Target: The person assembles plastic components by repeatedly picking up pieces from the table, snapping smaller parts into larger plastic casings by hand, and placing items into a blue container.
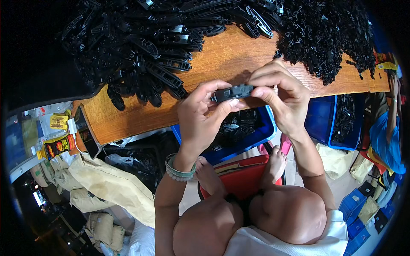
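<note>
Between my two hands, above the table's near edge, is a small black plastic part (232, 93), elongated and with raised detail on its face. My left hand (203, 106) pinches its left end between thumb and fingers. At the other end, the thumb and fingers of my right hand (284, 91) are closed on it. Whether it is one piece or two joined pieces I cannot tell. A large heap of long black plastic parts (166, 64) lies beyond my left hand. Past my right hand is a pile of much smaller black clip-like pieces (324, 42).
Below the wooden table's (239, 51) edge stands a blue bin (271, 128) holding black parts; another blue bin (320, 121) is to its right. A red stool (235, 175) is between my legs. Sacks (106, 179) lie at left. A person in blue (386, 132) is at far right.
</note>
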### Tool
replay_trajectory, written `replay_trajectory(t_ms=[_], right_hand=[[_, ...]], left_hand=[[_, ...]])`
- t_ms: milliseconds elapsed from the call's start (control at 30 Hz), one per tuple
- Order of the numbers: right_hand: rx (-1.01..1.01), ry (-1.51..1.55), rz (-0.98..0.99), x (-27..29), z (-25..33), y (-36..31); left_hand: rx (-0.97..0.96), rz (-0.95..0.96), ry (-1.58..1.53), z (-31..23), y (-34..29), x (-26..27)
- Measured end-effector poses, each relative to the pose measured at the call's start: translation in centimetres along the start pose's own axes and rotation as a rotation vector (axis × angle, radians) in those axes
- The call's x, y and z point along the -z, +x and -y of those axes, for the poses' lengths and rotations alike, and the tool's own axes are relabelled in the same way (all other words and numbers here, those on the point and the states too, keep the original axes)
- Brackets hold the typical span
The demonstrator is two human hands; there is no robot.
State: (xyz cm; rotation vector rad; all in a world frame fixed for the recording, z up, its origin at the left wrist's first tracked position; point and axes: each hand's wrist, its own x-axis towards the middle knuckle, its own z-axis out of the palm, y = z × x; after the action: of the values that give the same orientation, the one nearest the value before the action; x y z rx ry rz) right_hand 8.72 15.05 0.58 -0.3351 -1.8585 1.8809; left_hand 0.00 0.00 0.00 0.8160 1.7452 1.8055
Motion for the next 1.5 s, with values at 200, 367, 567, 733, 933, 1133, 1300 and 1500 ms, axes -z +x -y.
replay_trajectory(t_ms=[200,367,567,733,933,1133,1300,1500], right_hand=[[0.352,-0.431,0.015,0.1,0.0,0.0],[0.484,-0.488,0.108,0.0,0.4,-0.2],[0.051,-0.253,0.073,-0.5,-0.1,-2.0],[0.066,-0.295,0.302,1.5,0.5,-2.1],[0.293,-0.759,-0.103,4.1,-0.2,-1.3],[0.586,-1.332,-0.080,5.1,-1.0,2.6],[0.646,-1.130,-0.038,4.5,-1.8,3.5],[0.252,-0.254,-0.118,1.5,-1.6,2.0]], left_hand=[[0.165,0.041,-0.172,-1.2,-0.1,0.0],[0.102,-0.039,-0.160,-1.4,-0.3,0.1],[0.097,-0.067,-0.027,-1.5,-1.1,0.2],[0.078,0.125,0.120,-2.1,-1.8,1.7],[-0.471,-0.274,1.164,-1.8,0.3,5.0],[-0.477,-0.196,1.506,-1.6,1.7,5.9],[-0.417,-0.246,1.491,-1.7,1.2,5.1],[-0.330,-0.257,0.595,-0.1,0.0,1.6]])
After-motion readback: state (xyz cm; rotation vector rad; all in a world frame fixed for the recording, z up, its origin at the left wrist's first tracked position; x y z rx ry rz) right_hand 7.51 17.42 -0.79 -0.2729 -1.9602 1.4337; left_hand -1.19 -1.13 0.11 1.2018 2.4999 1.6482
